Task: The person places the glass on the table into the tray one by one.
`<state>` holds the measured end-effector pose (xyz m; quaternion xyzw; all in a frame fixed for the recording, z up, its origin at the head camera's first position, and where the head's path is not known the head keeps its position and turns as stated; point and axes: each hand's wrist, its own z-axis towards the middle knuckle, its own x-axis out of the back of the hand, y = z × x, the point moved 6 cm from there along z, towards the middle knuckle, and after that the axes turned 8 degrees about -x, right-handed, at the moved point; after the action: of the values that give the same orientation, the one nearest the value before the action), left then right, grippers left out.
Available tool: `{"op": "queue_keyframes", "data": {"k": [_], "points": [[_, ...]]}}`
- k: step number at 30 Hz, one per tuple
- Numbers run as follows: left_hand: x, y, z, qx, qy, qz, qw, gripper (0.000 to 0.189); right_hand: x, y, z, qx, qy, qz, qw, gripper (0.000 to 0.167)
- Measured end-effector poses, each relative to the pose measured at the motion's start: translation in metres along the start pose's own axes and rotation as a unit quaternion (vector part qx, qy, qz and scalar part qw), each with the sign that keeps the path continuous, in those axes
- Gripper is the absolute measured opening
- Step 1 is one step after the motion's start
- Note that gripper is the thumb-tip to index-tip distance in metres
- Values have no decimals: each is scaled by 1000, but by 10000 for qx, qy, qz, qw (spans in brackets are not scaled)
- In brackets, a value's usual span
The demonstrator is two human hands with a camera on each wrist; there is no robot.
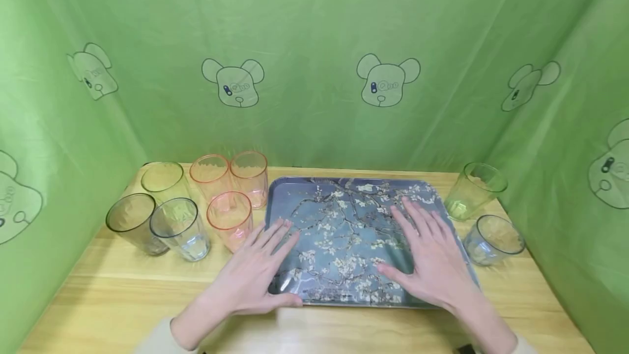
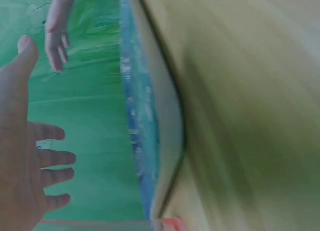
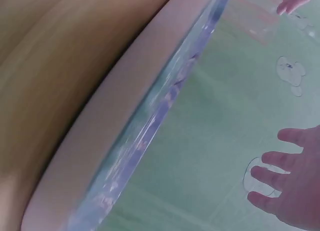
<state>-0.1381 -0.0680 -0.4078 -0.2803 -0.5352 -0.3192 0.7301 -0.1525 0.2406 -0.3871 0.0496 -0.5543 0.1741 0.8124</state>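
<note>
A blue tray [image 1: 339, 234] printed with white blossom branches lies flat on the wooden table. My left hand [image 1: 257, 275] hovers over its near left corner, fingers spread and thumb out to the side. Over the tray's right part is my right hand [image 1: 432, 261], its fingers likewise straight and apart. Neither palm holds anything. Both wrist views show the hands raised above the tray's side: the left hand [image 2: 25, 166] and the right hand [image 3: 295, 176] stand well off the rim. Nearest the left fingertips stands a pink-rimmed glass [image 1: 233, 234].
Left of the tray stand two more red-rimmed glasses [image 1: 211, 184], a yellow glass [image 1: 169, 182], a dark grey glass [image 1: 140, 231] and a bluish glass [image 1: 184, 239]. On the right are a green glass [image 1: 464, 195] and another bluish glass [image 1: 484, 247]. Green curtains [image 1: 314, 124] enclose the table [image 1: 123, 294].
</note>
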Motion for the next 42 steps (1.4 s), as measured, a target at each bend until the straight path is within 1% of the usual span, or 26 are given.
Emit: {"op": "queue_keyframes", "data": {"k": [7, 10, 14, 17, 22, 25, 32, 37, 42], "points": [[-7, -3, -13, -678, 217, 132, 9974, 109, 15, 21, -6, -147, 134, 88, 9998, 112], [-9, -3, -18, -957, 334, 155, 9947, 103, 21, 31, -9, -274, 205, 121, 9993, 111], [-9, -5, -22, -1220, 500, 194, 9911, 92, 28, 46, -12, -520, 305, 211, 9980, 109], [-12, -5, -25, -1410, 477, 233, 9886, 79, 33, 59, -14, -749, 388, 263, 9961, 109], [-21, 1, -30, -1738, 285, 303, 9839, 57, 42, 80, -21, -1104, 428, 303, 9925, 108], [-26, 3, -32, -1856, 179, 402, 9816, 51, 44, 93, -27, -1312, 397, 316, 9901, 110], [-38, 3, -35, -2030, -94, 577, 9774, 46, 46, 116, -38, -1695, 397, 290, 9843, 113], [-42, 2, -37, -2129, -112, 676, 9747, 40, 45, 127, -45, -1995, 315, 284, 9790, 115], [-47, -1, -38, -2191, -53, 696, 9732, 33, 43, 136, -51, -2356, 196, 212, 9714, 111]]}}
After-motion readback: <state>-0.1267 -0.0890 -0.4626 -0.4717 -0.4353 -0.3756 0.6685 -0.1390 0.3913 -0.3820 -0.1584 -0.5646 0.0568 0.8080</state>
